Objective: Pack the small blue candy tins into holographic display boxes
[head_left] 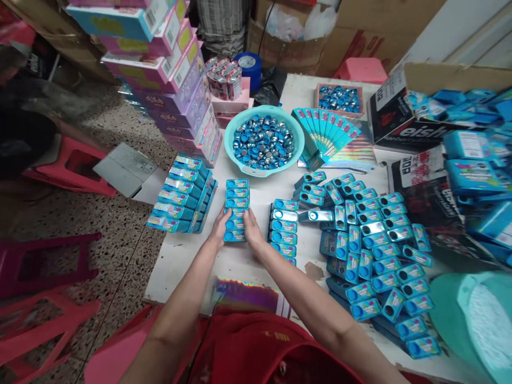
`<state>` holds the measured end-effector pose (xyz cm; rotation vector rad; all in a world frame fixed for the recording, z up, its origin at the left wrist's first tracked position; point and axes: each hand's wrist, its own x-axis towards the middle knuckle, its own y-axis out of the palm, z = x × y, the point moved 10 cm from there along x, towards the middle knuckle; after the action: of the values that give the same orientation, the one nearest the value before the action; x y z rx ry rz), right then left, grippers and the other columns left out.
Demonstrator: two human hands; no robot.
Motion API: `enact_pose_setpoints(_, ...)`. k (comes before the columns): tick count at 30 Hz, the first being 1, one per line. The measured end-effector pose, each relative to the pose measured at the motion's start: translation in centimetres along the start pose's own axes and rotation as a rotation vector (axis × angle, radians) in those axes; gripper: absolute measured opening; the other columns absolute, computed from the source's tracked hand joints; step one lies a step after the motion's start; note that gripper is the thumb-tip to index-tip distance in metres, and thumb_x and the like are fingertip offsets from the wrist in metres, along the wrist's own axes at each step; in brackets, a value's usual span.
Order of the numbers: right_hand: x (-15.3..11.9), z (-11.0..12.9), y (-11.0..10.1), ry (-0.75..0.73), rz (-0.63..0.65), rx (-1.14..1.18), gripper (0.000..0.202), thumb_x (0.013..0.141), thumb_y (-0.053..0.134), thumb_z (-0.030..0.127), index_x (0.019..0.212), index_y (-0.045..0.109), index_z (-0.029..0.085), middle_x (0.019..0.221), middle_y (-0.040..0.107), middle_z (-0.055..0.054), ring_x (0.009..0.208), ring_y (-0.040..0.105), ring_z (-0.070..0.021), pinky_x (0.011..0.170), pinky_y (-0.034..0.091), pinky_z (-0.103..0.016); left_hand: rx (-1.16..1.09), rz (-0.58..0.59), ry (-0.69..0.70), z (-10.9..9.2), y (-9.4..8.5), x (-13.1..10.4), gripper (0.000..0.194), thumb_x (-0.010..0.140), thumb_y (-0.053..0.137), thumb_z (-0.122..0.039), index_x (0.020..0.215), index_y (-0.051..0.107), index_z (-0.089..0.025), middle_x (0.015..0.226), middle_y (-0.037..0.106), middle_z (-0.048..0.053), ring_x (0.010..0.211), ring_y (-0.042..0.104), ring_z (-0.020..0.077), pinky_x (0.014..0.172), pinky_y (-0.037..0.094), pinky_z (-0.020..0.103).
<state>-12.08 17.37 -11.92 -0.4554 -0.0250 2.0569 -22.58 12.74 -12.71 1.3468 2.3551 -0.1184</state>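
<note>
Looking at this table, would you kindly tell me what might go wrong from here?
The row of blue boxes held between the left hand and right hand might buckle if pressure becomes uneven. A bumped turquoise basin could spill its small pieces. The tall stack of pink and purple boxes might topple if knocked.

Boxes (237, 203), blue, with colourful print and round spots on the upturned faces; aligned side by side in a straight row, leading away from the tabletop's (172, 274) near edge, toward its left.
</note>
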Motion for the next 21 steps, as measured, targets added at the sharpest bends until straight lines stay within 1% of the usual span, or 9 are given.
enact_pose_setpoints(4,0.0,-0.6,0.0,0.11,-0.047,0.021,0.064,0.087,0.038,0.05,0.136,0.036,0.009,0.136,0.045,-0.016,0.129,0.038,-0.0252,0.104,0.033,-0.041,0.052,-0.062,-0.03,-0.4,-0.7,0.0,0.063,0.082,0.052,-0.05,0.136,0.037,-0.023,0.121,0.061,0.008,0.104,0.061,0.0233,0.091,0.049,0.04)
enact_pose_setpoints(7,-0.8,1.2,-2.1,0.137,-0.067,0.021,0.065,0.084,0.044,0.049,0.134,0.038,0.009,0.136,0.044,-0.018,0.127,0.04,-0.0292,0.103,0.034,-0.045,0.382,-0.129,0.028,-2.5,-1.7,-0.3,0.072,0.079,0.053,-0.054,0.14,0.032,-0.022,0.135,0.049,0.01,0.122,0.048,0.027,0.103,0.039,0.043)
enact_pose_setpoints(9,-2.3,4.2,-4.6,-0.018,-0.058,0.065,0.057,0.084,0.046,0.047,0.131,0.043,0.014,0.133,0.048,-0.015,0.121,0.046,-0.0261,0.1,0.038,-0.041,0.674,-0.196,0.193,-5.7,-1.4,-0.7,0.077,0.08,0.051,-0.056,0.143,0.026,-0.02,0.146,0.033,0.011,0.135,0.03,0.0268,0.111,0.026,0.042)
enact_pose_setpoints(11,-5.0,6.6,-8.6,-0.18,-0.124,0.086,0.043,0.086,0.046,0.044,0.121,0.053,0.019,0.124,0.055,-0.01,0.113,0.052,-0.0215,0.097,0.041,-0.037,0.945,-0.198,0.374,-8.4,0.8,-1.2,0.078,0.082,0.045,-0.056,0.145,0.02,-0.017,0.151,0.02,0.012,0.14,0.014,0.0261,0.114,0.015,0.044)
enact_pose_setpoints(12,-6.6,6.6,-11.1,-0.191,-0.213,0.079,0.037,0.086,0.047,0.042,0.113,0.057,0.02,0.117,0.059,-0.008,0.108,0.055,-0.0204,0.094,0.042,-0.036,1.066,-0.158,0.431,-8.9,2.2,-1.4,0.077,0.083,0.043,-0.056,0.145,0.02,-0.016,0.152,0.017,0.013,0.141,0.01,0.0265,0.114,0.012,0.047)
enact_pose_setpoints(14,-10.2,4.8,-15.4,-0.116,-0.363,0.081,0.029,0.084,0.051,0.041,0.101,0.06,0.018,0.099,0.064,-0.006,0.093,0.059,-0.0189,0.085,0.046,-0.035,1.252,-0.065,0.471,-8.8,4.5,-1.7,0.075,0.084,0.04,-0.057,0.144,0.023,-0.015,0.152,0.017,0.015,0.141,0.007,0.0292,0.111,0.009,0.053)
enact_pose_setpoints(16,-13.8,1.9,-18.1,-0.036,-0.445,0.054,0.025,0.082,0.055,0.04,0.092,0.059,0.018,0.088,0.063,-0.005,0.083,0.059,-0.0178,0.079,0.047,-0.034,1.319,-0.079,0.499,-8.6,5.1,-2.9,0.071,0.084,0.042,-0.056,0.141,0.031,-0.015,0.15,0.023,0.016,0.14,0.01,0.0322,0.109,0.009,0.058)
enact_pose_setpoints(19,-18.1,-2.2,-18.9,0.013,-0.421,-0.102,0.022,0.083,0.055,0.039,0.087,0.059,0.018,0.087,0.061,-0.005,0.084,0.057,-0.0189,0.077,0.047,-0.035,1.222,-0.157,0.611,-8.2,4.8,-7.6,0.048,0.086,0.045,-0.046,0.122,0.054,-0.016,0.133,0.049,0.016,0.132,0.032,0.0304,0.106,0.022,0.051)
enact_pose_setpoints(21,-19.5,-4.1,-17.9,-0.006,-0.319,-0.225,0.021,0.083,0.055,0.038,0.09,0.062,0.019,0.095,0.06,-0.007,0.092,0.056,-0.0218,0.08,0.046,-0.038,1.148,0.058,0.628,-5.5,6.5,-11.2,0.032,0.089,0.043,-0.037,0.102,0.065,-0.019,0.109,0.065,0.011,0.112,0.053,0.0236,0.099,0.035,0.04)
